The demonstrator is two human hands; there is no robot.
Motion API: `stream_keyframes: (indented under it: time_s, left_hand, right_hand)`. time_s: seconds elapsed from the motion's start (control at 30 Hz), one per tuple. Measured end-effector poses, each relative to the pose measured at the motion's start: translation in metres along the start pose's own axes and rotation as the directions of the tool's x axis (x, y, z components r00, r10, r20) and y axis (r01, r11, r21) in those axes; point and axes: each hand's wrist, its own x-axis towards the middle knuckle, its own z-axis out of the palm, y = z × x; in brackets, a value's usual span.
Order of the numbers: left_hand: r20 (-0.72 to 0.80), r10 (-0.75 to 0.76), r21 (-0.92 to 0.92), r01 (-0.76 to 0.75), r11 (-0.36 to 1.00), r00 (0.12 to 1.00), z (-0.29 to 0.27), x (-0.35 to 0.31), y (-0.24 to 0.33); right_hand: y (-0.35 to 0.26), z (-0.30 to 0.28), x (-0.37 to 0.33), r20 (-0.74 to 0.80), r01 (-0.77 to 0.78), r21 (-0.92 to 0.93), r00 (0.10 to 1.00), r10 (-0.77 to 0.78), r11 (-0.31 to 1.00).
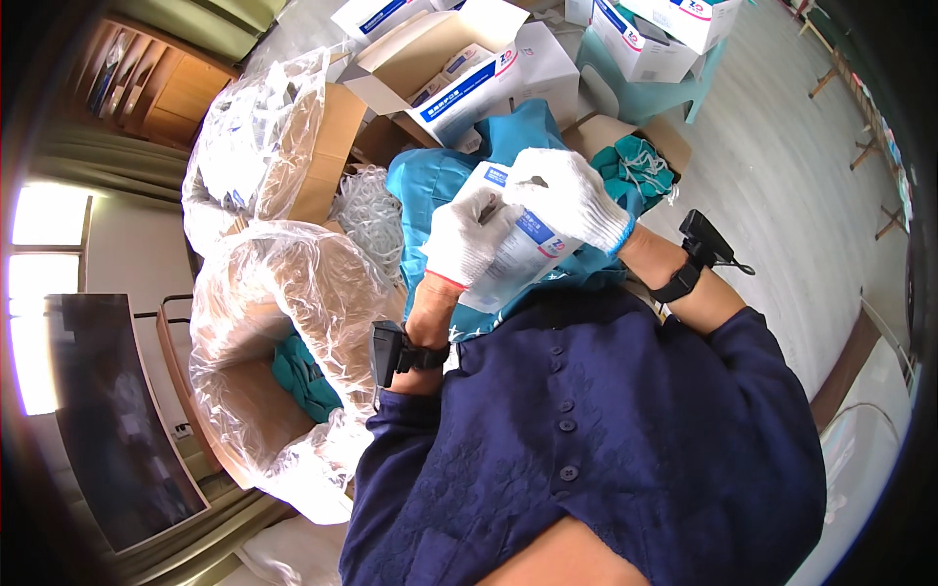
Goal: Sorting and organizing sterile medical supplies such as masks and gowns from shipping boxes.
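Observation:
White knitted gloves cover both of my hands above a teal cloth [430, 186] spread across my lap. In them is a flat white plastic packet [523, 259] with blue and pink print. My left hand [467, 239] grips the packet's left side, its thumb and fingers pinched together near the upper edge. My right hand [567, 195] is closed over the packet's upper right part, close beside the left. The gloves hide that part of the packet, and whether its top is torn cannot be made out.
At my left stand a plastic-lined carton [283, 361] with teal cloth inside and a carton [313, 161] bearing a clear bag of white packets. White cords [369, 210] lie beside them. Ahead is an opened white box [469, 93]; a teal stool [650, 93] holds more boxes. Teal bundles [635, 166] lie right.

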Motion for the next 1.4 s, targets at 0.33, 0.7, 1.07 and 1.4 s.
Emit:
stream_keyframes:
  time_s: [0.33,0.7,1.07,1.4]
  left_hand:
    - [-0.078,0.618,0.592,-0.462,0.660,0.782,0.014,-0.004,0.010]
    - [-0.222,0.540,0.170,-0.513,0.841,0.812,-0.009,-0.060,0.088]
    - [0.034,-0.170,0.215,0.159,0.964,0.985,-0.059,-0.016,0.024]
    - [-0.036,-0.186,0.555,0.175,0.814,0.982,-0.003,0.052,-0.067]
  right_hand:
    - [0.002,0.015,0.004,-0.011,-0.388,-0.077,0.921,0.389,0.918]
    - [0.078,0.058,-0.024,-0.212,-0.257,-0.439,0.961,0.178,0.861]
    - [0.068,0.033,-0.032,-0.251,-0.218,-0.328,0.958,0.138,0.919]
    - [0.059,0.038,-0.028,-0.170,-0.288,-0.405,0.956,0.238,0.868]
